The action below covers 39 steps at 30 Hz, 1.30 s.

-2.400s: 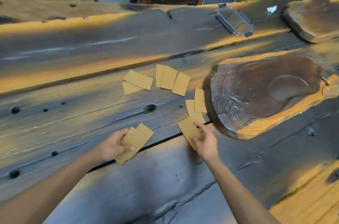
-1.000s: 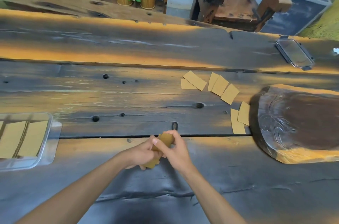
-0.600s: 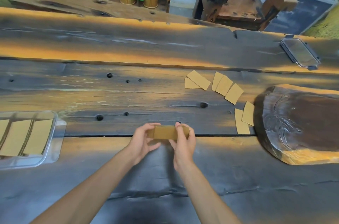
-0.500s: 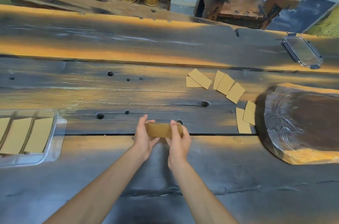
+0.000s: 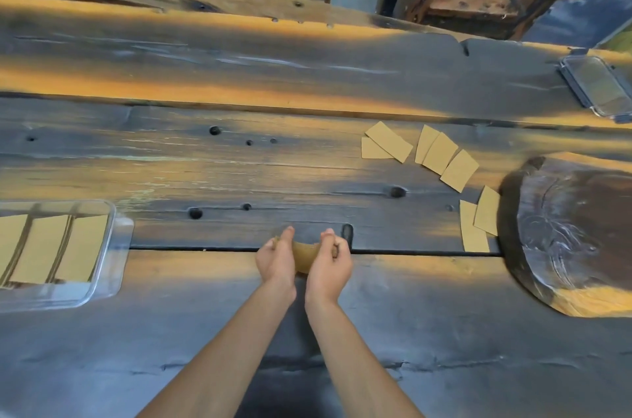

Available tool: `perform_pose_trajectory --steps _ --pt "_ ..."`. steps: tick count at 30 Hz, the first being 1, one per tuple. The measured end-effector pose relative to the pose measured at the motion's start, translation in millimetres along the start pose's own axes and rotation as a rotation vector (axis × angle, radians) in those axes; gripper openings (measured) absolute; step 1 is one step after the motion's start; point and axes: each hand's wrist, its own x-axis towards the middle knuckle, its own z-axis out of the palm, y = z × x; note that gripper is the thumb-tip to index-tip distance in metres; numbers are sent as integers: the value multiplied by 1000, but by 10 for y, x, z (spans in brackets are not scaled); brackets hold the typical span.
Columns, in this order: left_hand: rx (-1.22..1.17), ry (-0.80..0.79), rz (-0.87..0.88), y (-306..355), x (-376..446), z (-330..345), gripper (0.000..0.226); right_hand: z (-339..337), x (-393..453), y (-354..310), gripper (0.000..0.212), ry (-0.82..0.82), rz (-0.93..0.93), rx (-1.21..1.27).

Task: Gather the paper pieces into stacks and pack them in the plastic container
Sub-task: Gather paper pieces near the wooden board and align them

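Small stack of tan paper pieces (image 5: 304, 255), slightly bowed, gripped between left hand (image 5: 276, 258) and right hand (image 5: 329, 263), fingers closed on both ends, just above the dark wooden counter (image 5: 239, 174). Clear plastic container (image 5: 113, 263) at far left, holding upright rows of packed paper. Loose paper pieces (image 5: 441, 154) fanned on the right, beside a carved wooden slab (image 5: 574, 233). Clear lid (image 5: 598, 87) at far right edge.

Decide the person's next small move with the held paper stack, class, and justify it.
Probably carry the stack, held between left hand and right hand, leftward to the plastic container, where other stacks already lie.
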Motion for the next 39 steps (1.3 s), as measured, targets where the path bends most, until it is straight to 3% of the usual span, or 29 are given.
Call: perform_pose_trajectory --steps 2,5,11,15,20,31,36,39 --pt "211 0 244 -12 54 -27 35 -5 21 70 31 -17 -42 -27" --pt "426 -2 563 -49 73 -120 40 30 17 152 22 -47 -113 1" --pt "388 41 743 -297 350 -300 21 136 112 409 22 -138 -241 -19" --pt "332 -1 786 -359 438 -287 16 175 163 507 22 -149 -337 -85" --pt "276 16 782 -380 465 -220 12 201 167 490 9 -105 -295 -23" --pt "344 98 810 -337 476 -210 24 225 173 471 16 -76 -296 -85" --pt "386 15 732 -299 373 -250 18 277 229 379 13 -44 -232 -128" --pt "444 -130 704 -236 206 -363 18 276 239 264 15 -27 -206 -161"
